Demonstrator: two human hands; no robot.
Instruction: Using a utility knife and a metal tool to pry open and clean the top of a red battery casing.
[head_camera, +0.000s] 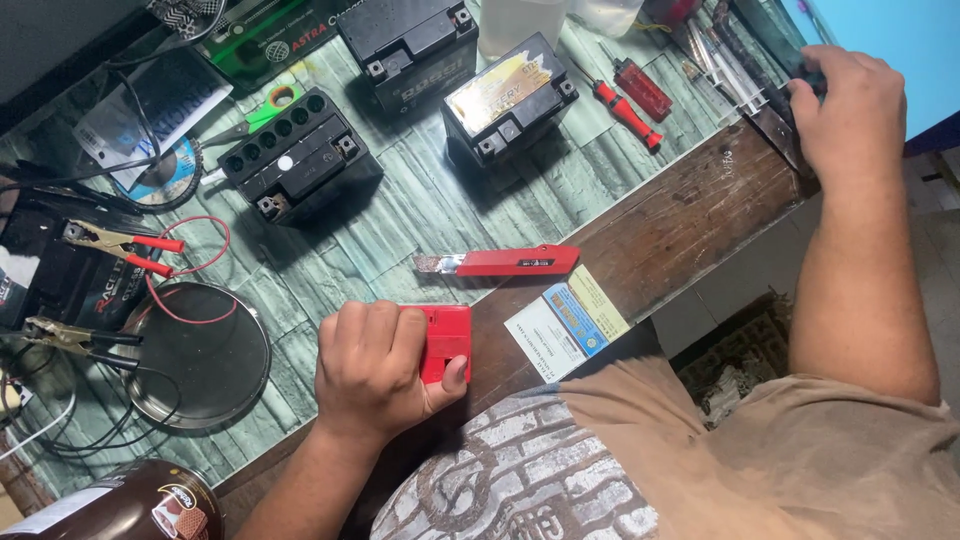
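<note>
Left hand (375, 370): lies palm down on a red plastic box (444, 340), fingers curled over its left part, thumb pressed on its near edge.
Right hand (845, 110): reaches out to the far right of the bench, fingers closed round a dark tool (800, 72) among a row of tools (which kind, I cannot tell).
Red knife (500, 262): just beyond the left hand, blade pointing left, untouched.
Paper card (566, 322): just right of the red box.
Batteries: three black ones well beyond the left hand, the nearest (300, 155) with open filler holes.
Round tin lid (200, 355): left of the left hand.
</note>
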